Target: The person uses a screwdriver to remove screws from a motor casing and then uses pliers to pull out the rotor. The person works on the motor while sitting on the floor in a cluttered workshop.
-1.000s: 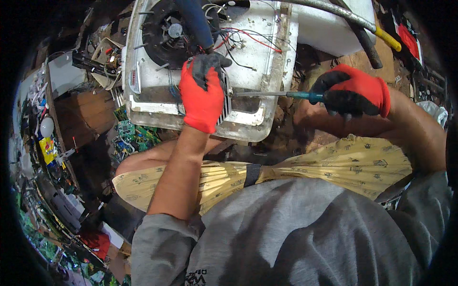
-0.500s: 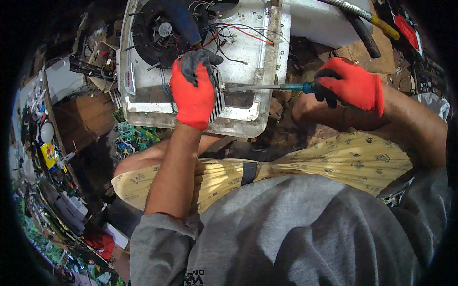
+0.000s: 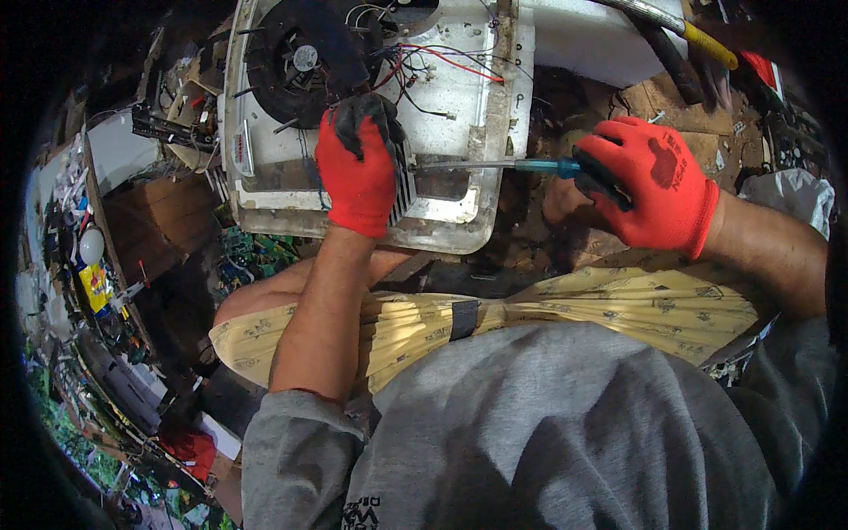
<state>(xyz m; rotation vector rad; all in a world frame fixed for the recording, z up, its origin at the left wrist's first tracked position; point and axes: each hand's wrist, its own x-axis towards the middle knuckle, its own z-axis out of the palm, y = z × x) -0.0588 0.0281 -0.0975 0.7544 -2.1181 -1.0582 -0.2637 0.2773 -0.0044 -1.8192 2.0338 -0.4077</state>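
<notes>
Over the panel's [image 3: 446, 150] near end, a finned block [image 3: 405, 190] is clasped by the left hand [image 3: 358, 163]; at the panel's right, a screwdriver [image 3: 543, 165] is gripped by the right hand [image 3: 649, 183], newly rolled over, suggesting a twist.

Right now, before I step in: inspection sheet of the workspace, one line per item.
Surface: white panel, grimy around its rim.
Things in hand: finned metal part over the panel; screwdriver with a teal handle, tip at the part's right side, exact contact unclear.
Clutter: green circuit boards left of the knees; white bulb and yellow packet farther left.
Hands: left hand grips the finned metal part; right hand grips the screwdriver handle. Both gloved.
Cables: red wire among dark ones, loose on the panel.
Surroundings: yellow-ended bar upper right; whitish bag at right.
</notes>
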